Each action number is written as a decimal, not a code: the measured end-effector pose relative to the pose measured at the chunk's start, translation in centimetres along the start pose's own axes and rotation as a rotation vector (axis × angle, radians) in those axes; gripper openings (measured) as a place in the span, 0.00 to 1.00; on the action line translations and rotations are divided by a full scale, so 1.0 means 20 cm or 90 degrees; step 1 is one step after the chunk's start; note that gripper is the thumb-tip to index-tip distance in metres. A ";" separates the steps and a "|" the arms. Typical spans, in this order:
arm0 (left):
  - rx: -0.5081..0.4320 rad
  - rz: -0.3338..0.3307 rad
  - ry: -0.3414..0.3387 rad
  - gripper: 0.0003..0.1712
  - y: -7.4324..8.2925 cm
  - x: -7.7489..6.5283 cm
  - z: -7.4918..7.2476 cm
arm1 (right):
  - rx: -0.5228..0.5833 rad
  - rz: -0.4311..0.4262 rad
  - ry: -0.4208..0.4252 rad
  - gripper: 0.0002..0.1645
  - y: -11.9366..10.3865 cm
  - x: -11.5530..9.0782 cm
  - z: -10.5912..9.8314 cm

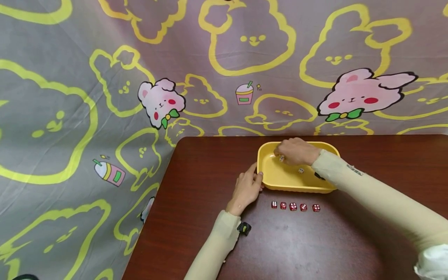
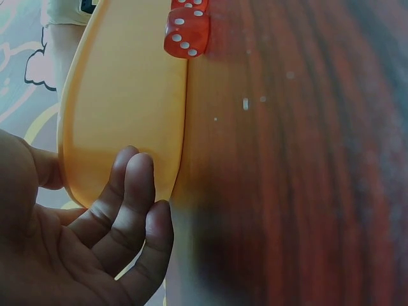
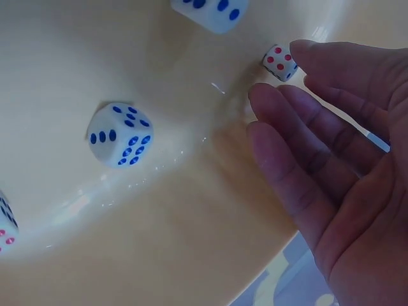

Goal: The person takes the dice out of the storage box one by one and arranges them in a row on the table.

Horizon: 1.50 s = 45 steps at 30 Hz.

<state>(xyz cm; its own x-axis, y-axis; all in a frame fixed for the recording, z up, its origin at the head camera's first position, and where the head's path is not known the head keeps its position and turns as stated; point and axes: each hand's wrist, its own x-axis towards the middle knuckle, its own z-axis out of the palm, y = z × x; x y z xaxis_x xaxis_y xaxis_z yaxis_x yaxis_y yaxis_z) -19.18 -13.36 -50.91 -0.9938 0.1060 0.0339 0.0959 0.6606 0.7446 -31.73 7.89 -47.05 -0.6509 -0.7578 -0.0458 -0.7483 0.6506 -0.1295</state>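
My left hand [image 1: 246,190] holds the near left corner of a yellow tray [image 1: 263,165], its thumb at the rim. In the left wrist view three of its fingers [image 2: 139,185] curve loosely beside the tray's wall. My right hand [image 1: 295,151] reaches down inside the tray. Its fingertips are right at a white die [image 3: 279,62] with red dots on top, thumb and fingers spread apart. Another white die [image 3: 121,135] with blue dots lies on the tray floor, and more white dice show at the right wrist view's edges. My right forearm hides part of the tray.
Several clear red dice [image 1: 293,206] stand in a row on the dark wooden table [image 1: 210,171], just in front of the tray. A grey cloth [image 1: 196,39] with yellow bear outlines hangs behind the table and along its left side.
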 end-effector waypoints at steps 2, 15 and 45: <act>0.002 0.000 0.000 0.28 0.00 0.00 0.00 | 0.000 0.001 -0.006 0.11 0.00 0.00 0.01; 0.003 0.007 0.003 0.28 -0.01 0.00 0.01 | -0.006 -0.008 0.005 0.13 0.01 0.00 0.05; -0.005 0.002 0.003 0.29 -0.01 0.00 0.01 | 0.026 0.005 0.019 0.12 0.03 -0.04 0.05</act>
<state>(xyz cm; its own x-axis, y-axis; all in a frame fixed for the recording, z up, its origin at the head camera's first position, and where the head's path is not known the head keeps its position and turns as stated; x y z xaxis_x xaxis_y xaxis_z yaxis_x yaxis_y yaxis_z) -19.24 -13.37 -51.12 -0.9937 0.1043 0.0399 0.0988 0.6542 0.7499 -31.52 8.89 -48.10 -0.6610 -0.7502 -0.0169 -0.7375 0.6537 -0.1697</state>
